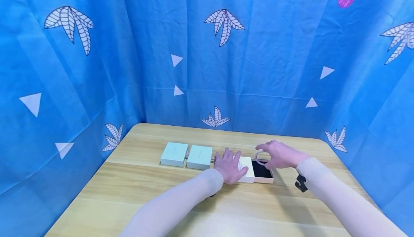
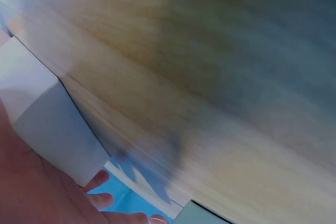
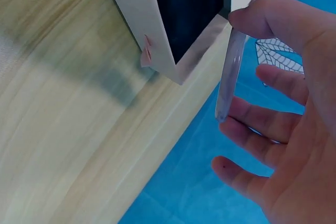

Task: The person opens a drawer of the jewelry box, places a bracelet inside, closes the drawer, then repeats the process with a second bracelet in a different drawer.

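A pale, translucent bangle is pinched between the thumb and fingers of my right hand. It stands upright above a small drawer-style gift box, whose drawer is pulled out to the right. Black lining fills the drawer, and a pink ribbon tab sticks out of its end. With fingers spread, my left hand rests on the cream sleeve of that box. The left wrist view shows the sleeve's side beside the palm. Part of the sleeve is hidden under the hand.
Two mint-green boxes stand side by side on the wooden table, left of my left hand. A blue patterned curtain surrounds the table's back and sides. A black strap piece sits at the right wrist.
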The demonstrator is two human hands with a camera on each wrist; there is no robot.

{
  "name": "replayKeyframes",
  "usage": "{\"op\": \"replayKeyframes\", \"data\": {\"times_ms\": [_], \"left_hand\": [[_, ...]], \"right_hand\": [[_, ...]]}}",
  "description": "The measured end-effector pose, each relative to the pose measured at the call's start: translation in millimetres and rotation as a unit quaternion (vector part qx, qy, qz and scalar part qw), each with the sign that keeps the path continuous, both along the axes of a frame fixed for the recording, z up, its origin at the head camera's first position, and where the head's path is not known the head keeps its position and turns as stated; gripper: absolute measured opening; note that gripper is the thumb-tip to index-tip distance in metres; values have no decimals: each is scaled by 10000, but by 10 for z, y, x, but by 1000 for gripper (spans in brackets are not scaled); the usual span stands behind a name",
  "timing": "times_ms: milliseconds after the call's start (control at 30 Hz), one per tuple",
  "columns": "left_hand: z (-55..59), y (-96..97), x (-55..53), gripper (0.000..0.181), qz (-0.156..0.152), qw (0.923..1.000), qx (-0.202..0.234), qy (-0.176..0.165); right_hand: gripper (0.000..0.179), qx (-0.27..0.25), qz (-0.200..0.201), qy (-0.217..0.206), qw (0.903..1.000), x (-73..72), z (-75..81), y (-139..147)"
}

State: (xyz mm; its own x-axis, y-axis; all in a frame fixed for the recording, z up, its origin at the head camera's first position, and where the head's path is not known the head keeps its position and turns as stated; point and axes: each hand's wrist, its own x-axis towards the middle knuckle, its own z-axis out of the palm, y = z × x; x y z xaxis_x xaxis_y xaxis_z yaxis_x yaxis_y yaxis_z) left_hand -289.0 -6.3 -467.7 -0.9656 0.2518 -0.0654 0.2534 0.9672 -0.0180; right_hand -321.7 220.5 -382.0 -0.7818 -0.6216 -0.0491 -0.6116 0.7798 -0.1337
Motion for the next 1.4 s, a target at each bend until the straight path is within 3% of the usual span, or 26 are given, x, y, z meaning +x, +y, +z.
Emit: {"op": "replayKeyframes", "data": {"times_ms": [633, 1400], "left_hand": [[84, -45, 99, 83, -97, 9998, 117, 125], [45, -23, 47, 83, -51, 9999, 15, 99]], "right_hand": [[72, 190, 118, -136, 9997, 128, -42, -38], [73, 130, 457, 22, 9989, 184, -101, -142]]}}
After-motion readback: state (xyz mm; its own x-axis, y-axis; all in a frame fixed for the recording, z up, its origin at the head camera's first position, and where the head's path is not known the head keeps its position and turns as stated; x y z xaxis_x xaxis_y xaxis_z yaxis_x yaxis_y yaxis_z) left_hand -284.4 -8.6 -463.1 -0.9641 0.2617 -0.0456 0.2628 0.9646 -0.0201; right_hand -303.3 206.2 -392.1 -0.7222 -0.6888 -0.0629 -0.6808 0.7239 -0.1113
